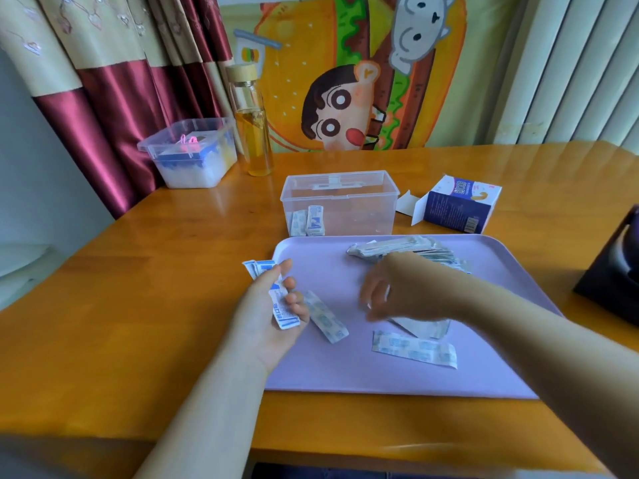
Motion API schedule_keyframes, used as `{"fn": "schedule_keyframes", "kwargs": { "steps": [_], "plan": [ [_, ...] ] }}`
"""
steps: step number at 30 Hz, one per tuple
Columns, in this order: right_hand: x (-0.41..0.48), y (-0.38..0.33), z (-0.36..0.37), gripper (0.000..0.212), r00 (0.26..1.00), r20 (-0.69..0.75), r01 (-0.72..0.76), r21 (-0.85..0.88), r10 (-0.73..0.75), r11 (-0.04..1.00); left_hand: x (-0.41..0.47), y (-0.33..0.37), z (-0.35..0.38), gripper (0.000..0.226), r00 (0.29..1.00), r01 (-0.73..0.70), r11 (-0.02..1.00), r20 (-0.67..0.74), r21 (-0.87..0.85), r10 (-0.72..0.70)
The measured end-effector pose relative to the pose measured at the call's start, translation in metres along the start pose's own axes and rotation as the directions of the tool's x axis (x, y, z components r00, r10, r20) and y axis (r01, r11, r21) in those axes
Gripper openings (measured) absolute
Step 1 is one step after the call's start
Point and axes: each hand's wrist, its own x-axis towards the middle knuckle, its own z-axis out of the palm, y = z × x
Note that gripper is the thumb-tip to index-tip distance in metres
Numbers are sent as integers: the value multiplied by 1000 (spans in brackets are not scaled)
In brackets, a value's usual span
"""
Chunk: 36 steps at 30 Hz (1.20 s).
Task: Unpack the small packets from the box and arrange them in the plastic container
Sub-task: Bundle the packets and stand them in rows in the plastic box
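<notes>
My left hand (pixel 273 305) is shut on a small stack of white-and-blue packets (pixel 283 314) at the left edge of the lilac tray (pixel 345 371). My right hand (pixel 397 288) hovers blurred over the tray's middle with its fingers curled down; whether it holds anything cannot be told. Loose packets lie on the tray: one (pixel 326 321) beside my left hand, another (pixel 415 349) nearer me, and a pile (pixel 390 248) at the far side. The clear plastic container (pixel 340 202) stands behind the tray with a few packets (pixel 309 221) upright in its left corner. The opened purple-and-white box (pixel 456 207) lies to its right.
A glass bottle of yellow liquid (pixel 252 133) and a lidded plastic tub (pixel 190 153) stand at the back left of the wooden table (pixel 155 288). A dark object (pixel 612 271) sits at the right edge. Curtains and a cartoon cloth hang behind.
</notes>
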Motion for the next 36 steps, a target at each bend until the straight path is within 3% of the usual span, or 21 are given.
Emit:
{"fn": "schedule_keyframes", "kwargs": {
  "steps": [3,9,13,16,18,21,25,30,36],
  "plan": [
    [-18,2,-1,32,975,213,-12,-193,54,981,1,-5,3,19,997,79,995,26,-64,-78],
    [-14,4,7,32,943,323,49,-361,76,931,-6,-17,18,9,993,116,992,25,-45,-115],
    [-12,12,6,36,935,350,36,-252,56,967,-6,-17,12,10,999,35,999,10,-2,-35],
    [-13,16,-1,12,934,356,28,-73,0,997,-4,-19,6,21,999,-30,999,20,27,30],
    [-14,13,-11,12,959,274,28,144,-67,989,-6,-21,7,27,999,13,999,52,39,-15],
    [-14,8,-19,13,993,83,31,472,-80,881,-12,-29,13,39,978,150,986,135,68,-158],
    [-7,6,-10,7,999,-31,35,601,-21,799,-12,-32,18,38,977,131,990,161,57,-139],
    [15,1,8,8,994,-100,17,602,54,799,-1,-13,6,32,997,-72,995,14,-62,73],
    [37,-7,16,23,967,-239,-13,301,88,954,-7,1,-5,32,996,-86,994,6,-71,86]
  ]
}}
